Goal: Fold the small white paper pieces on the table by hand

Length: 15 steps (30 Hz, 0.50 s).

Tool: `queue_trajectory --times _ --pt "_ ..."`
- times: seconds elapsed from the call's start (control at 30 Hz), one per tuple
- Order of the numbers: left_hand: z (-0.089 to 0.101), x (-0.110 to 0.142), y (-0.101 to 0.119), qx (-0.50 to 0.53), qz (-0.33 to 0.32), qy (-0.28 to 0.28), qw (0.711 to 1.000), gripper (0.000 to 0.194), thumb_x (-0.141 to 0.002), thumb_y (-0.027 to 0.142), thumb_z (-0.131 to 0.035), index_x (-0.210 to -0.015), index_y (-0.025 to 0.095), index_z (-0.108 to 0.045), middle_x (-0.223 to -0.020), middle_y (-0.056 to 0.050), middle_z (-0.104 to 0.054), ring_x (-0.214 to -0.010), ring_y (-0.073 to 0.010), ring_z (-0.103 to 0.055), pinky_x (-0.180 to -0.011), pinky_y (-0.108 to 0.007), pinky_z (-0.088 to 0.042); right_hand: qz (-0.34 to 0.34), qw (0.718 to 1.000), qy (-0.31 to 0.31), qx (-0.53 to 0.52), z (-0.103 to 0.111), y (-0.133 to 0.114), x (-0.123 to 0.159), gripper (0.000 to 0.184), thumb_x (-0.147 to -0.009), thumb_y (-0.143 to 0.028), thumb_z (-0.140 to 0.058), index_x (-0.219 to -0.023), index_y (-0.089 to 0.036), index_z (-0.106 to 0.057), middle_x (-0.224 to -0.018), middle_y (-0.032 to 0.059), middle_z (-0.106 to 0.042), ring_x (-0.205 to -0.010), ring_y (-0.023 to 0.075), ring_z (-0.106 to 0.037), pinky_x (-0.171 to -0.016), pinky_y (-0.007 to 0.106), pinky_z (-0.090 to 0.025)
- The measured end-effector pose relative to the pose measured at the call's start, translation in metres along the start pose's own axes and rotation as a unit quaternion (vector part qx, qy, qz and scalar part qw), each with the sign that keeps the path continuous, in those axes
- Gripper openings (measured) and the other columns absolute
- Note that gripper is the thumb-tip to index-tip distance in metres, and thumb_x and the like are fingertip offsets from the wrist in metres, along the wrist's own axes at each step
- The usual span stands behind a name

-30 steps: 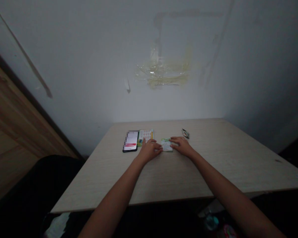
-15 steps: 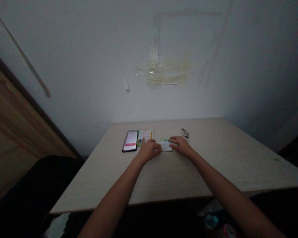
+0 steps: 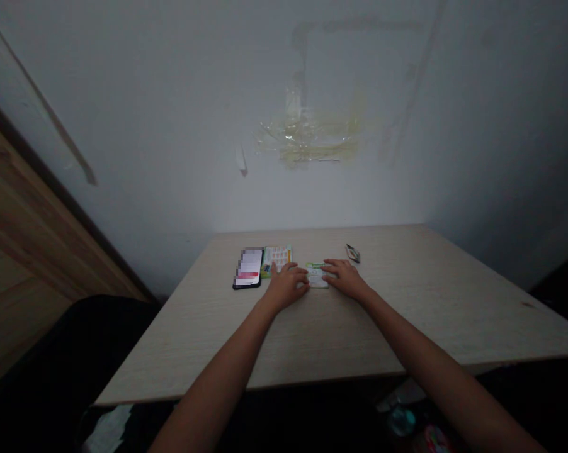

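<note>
A small white-and-green printed paper [image 3: 317,277] lies flat on the table between my hands. My left hand [image 3: 288,286] rests at its left edge, fingers stretched out and fingertips touching it. From the other side, my right hand [image 3: 346,277] lies with spread fingers over its right edge. Left of my left hand is a green-edged printed booklet or card [image 3: 278,255], partly covered by that hand. Beside it lies a phone [image 3: 249,270] with a lit screen, partly pixelated. A small folded dark-and-white piece [image 3: 353,253] sits just beyond my right hand.
The pale wooden table [image 3: 397,314] meets a wall [image 3: 170,126] with peeling clear tape [image 3: 312,141]. A dark covered shape [image 3: 76,340] stands at the left by a wooden panel [image 3: 19,251]. A bottle [image 3: 401,420] is below the table's front edge.
My left hand has shifted very slightly at the paper's left edge. My right hand and the things on the table have stayed in place.
</note>
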<state>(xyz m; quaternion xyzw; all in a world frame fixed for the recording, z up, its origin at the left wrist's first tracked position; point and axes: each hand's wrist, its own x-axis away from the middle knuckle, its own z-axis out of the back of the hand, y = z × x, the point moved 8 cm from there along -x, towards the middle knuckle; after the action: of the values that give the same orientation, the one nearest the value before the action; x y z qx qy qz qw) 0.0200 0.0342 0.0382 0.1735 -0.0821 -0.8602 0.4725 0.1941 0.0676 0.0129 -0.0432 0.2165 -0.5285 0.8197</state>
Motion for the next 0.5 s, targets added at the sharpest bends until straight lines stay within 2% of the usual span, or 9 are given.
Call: queue_trajectory --times 0.17,0.3,0.4,0.5 --pt "-0.0045 -0.0027 0.0006 -0.001 0.008 -0.011 1.000 0.018 -0.093 0.036 -0.056 -0.106 0.031 -0.068 -0.129 0.000 -0.066 -0.136 -0.0261 -0.041 -0.111 -0.074 0.008 0.005 1.000 -0.003 -0.005 0.0001 -0.0010 0.0000 0.039 -0.091 -0.042 -0.057 -0.129 -0.035 -0.063 -0.139 0.0012 -0.059 -0.123 0.0274 -0.051 -0.107 0.046 -0.039" --pt "-0.0039 -0.0069 -0.0009 0.008 0.012 0.012 1.000 0.029 -0.094 0.038 -0.055 -0.120 0.033 -0.064 -0.128 -0.003 -0.065 -0.132 -0.0254 -0.045 -0.110 -0.074 0.008 0.004 1.000 -0.004 -0.007 -0.0007 -0.0001 -0.0010 0.039 -0.091 -0.043 -0.058 -0.128 -0.033 -0.064 -0.139 0.0018 -0.059 -0.124 0.0265 -0.051 -0.108 0.044 -0.038" --pt "-0.0069 -0.0089 0.0001 0.008 0.002 0.014 1.000 0.025 -0.094 0.038 -0.056 -0.115 0.035 -0.068 -0.125 -0.001 -0.067 -0.128 -0.0261 -0.047 -0.107 -0.077 0.009 -0.001 1.000 0.002 -0.011 -0.0005 0.0007 -0.0012 0.039 -0.090 -0.041 -0.059 -0.127 -0.032 -0.065 -0.138 0.0021 -0.059 -0.124 0.0265 -0.052 -0.108 0.044 -0.039" --pt "-0.0079 -0.0090 -0.0013 0.001 0.007 0.023 1.000 0.024 -0.093 0.040 -0.056 -0.114 0.038 -0.069 -0.128 0.000 -0.066 -0.132 -0.0298 -0.043 -0.106 -0.078 0.009 0.002 1.000 0.012 -0.025 0.0002 0.0014 -0.0012 0.040 -0.089 -0.041 -0.061 -0.128 -0.032 -0.064 -0.137 0.0030 -0.060 -0.124 0.0259 -0.052 -0.108 0.044 -0.039"
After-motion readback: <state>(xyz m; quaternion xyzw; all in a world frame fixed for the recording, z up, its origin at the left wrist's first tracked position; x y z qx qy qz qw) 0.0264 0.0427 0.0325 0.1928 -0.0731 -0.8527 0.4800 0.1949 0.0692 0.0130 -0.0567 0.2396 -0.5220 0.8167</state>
